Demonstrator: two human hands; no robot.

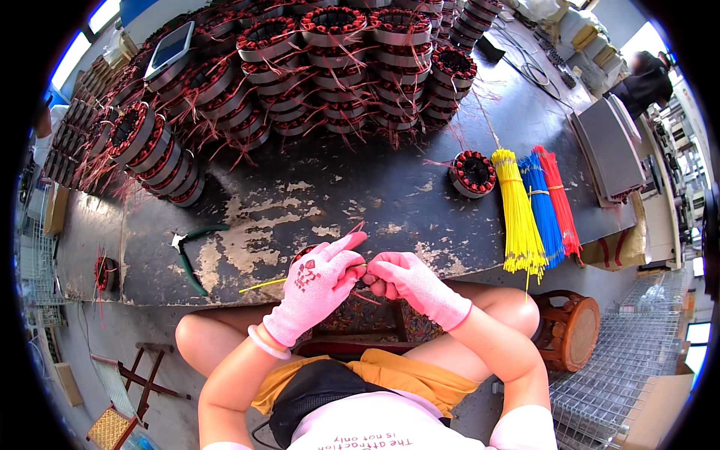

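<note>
1. At lower centre, the left hand (319, 274), pink-gloved, curls its fingers; I cannot tell what they grip.
2. Just right, the gloved right hand (411, 279) bunches its fingertips narrow; their hold is hidden.
3. A thin yellow tube (262, 286) pokes out leftward from the left hand.
4. Behind that hand, a wound ring (301, 254) partly shows.

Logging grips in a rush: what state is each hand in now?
Left hand: closed, apparently on a thin yellow strand.
Right hand: closed in a pinch; what it holds is too small to tell.
</note>
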